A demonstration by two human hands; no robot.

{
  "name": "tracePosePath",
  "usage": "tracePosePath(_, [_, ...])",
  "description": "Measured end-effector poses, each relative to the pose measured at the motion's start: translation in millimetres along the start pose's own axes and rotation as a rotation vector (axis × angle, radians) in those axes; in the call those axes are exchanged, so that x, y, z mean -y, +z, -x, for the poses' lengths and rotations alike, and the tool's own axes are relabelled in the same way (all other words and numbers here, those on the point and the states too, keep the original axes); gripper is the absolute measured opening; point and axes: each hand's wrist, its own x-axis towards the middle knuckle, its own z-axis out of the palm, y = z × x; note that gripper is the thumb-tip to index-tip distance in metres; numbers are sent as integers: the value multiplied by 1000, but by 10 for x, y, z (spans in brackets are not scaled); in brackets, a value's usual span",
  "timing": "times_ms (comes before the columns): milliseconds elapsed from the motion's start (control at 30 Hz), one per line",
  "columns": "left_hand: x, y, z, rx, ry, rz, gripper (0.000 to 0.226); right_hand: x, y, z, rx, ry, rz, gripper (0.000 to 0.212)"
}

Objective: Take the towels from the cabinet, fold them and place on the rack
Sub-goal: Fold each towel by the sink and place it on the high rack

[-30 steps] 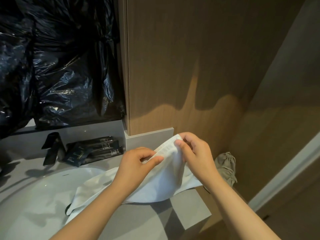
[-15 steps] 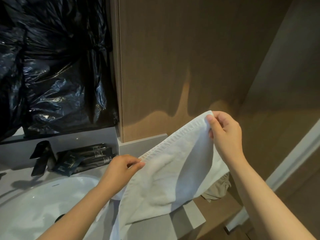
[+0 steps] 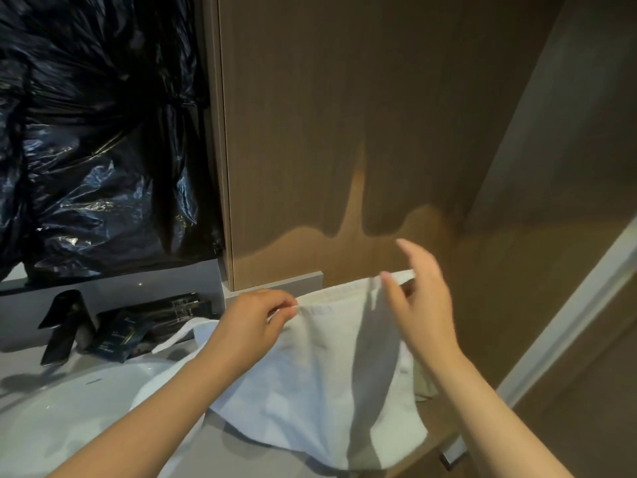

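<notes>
One white towel (image 3: 320,367) hangs spread over the edge of the grey table (image 3: 241,457), in front of a wooden panel (image 3: 344,132). The left hand (image 3: 255,315) pinches its top hem between thumb and fingers. The right hand (image 3: 420,305) is blurred at the other top corner with its fingers spread, and I cannot tell whether it grips the cloth.

A bathroom: white basin (image 3: 69,408), black tap (image 3: 63,322), dark toiletry sachets (image 3: 120,339) beside wood panelling (image 3: 344,132)
</notes>
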Motion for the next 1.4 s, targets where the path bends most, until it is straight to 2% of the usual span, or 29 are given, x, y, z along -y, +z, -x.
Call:
tracePosePath(33, [-41, -3, -23, 31, 29, -14, 11, 65, 78, 57, 146, -79, -32, 51])
tracePosePath(100, [-102, -3, -50, 74, 82, -54, 11, 165, 230, 145, 470, -91, -112, 55])
tracePosePath(133, [-119, -7, -57, 86, 101, -72, 11, 166, 295, 157, 579, -83, -120, 56])
tracePosePath(233, [-111, -35, -37, 104, 107, -96, 10, 103, 390, 128, 679, -77, -66, 43])
tracePosePath(333, [-79, -61, 28, 118, 88, -99, 12, 69, 439, 100, 701, -102, -39, 17])
tracePosePath(400, [-72, -76, 67, 125, 63, -99, 13, 92, 483, 98, 698, -124, -21, 10])
tracePosePath(533, [-61, -102, 103, 128, 36, -107, 14, 155, 526, 102, 714, -198, 52, 8])
tracePosePath(633, [-40, -112, 121, 113, 38, -103, 12, 189, 499, 126, 755, -179, 4, 5])
tracePosePath(800, [-19, -93, 121, 105, 32, -101, 12, 205, 478, 183, 753, -231, 105, 12])
tracePosePath(900, [-38, -78, 108, 125, 31, -99, 13, 169, 477, 160, 743, -219, 61, 17])
tracePosePath(1100, [13, -187, 44, 206, -6, -121, 12, 118, 338, 28, 546, -274, 108, 13])
tracePosePath(1400, [318, -344, 6, 196, -146, -111, 33, 191, -52, -273, 357, -316, 137, 15])
